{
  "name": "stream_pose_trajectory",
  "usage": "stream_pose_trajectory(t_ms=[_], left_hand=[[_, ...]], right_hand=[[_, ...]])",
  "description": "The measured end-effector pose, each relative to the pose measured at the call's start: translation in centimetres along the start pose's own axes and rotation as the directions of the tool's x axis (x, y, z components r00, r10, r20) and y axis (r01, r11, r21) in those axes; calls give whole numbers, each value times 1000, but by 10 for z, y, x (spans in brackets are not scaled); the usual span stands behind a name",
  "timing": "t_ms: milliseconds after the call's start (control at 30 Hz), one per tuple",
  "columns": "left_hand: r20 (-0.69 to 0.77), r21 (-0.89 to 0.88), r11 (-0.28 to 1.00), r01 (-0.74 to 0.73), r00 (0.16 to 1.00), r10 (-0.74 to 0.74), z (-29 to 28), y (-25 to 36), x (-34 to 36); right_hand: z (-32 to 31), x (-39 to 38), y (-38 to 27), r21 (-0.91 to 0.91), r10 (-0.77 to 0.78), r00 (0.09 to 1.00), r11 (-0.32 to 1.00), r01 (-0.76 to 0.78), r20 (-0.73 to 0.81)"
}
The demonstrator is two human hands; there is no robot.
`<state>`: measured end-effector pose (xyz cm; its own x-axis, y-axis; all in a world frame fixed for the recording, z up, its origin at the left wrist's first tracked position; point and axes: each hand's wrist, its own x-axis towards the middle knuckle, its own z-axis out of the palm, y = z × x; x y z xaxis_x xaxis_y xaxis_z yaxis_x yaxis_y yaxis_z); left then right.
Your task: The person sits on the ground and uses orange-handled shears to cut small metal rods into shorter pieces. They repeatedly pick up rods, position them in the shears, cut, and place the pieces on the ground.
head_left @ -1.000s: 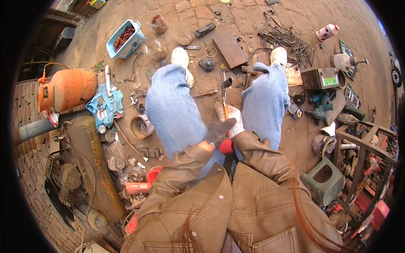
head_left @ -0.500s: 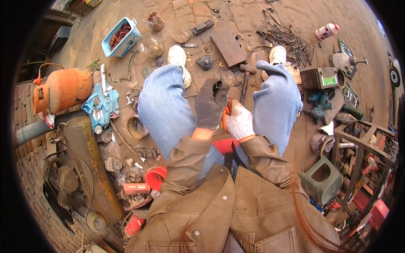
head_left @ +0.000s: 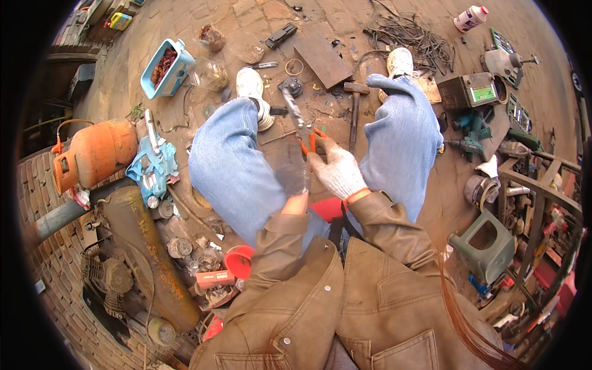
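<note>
Both hands between knees: white-gloved right hand [head_left: 338, 174], fingers clamped on orange-handled pliers [head_left: 308, 140]; dark-gloved left hand [head_left: 291, 168] blurred, grip unclear, beside long grey metal strip [head_left: 295, 110].

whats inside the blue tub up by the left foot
The blue tub lies on the brick ground, open side up, holding a heap of reddish-brown small pieces, too small to identify. Whatever lies beneath that heap, and the tub's bottom, is covered.
</note>
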<state>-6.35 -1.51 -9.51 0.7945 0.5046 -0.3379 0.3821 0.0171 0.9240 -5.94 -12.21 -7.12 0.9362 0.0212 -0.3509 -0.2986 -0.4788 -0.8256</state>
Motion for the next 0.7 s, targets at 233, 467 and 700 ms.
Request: stream_pose_trajectory(t_ms=[233,467,700], left_hand=[[117,-29,977,209,972,-205,0,-17,6],[171,99,923,373,907,-385,-7,-15,5],[186,132,908,398,890,-417,-33,-13,0]], right_hand=[[17,33,17,205,201,939,968,-146,-280],[52,37,69,-196,-144,948,977,90,-283],[33,37,56,83,-31,993,996,41,-118]])
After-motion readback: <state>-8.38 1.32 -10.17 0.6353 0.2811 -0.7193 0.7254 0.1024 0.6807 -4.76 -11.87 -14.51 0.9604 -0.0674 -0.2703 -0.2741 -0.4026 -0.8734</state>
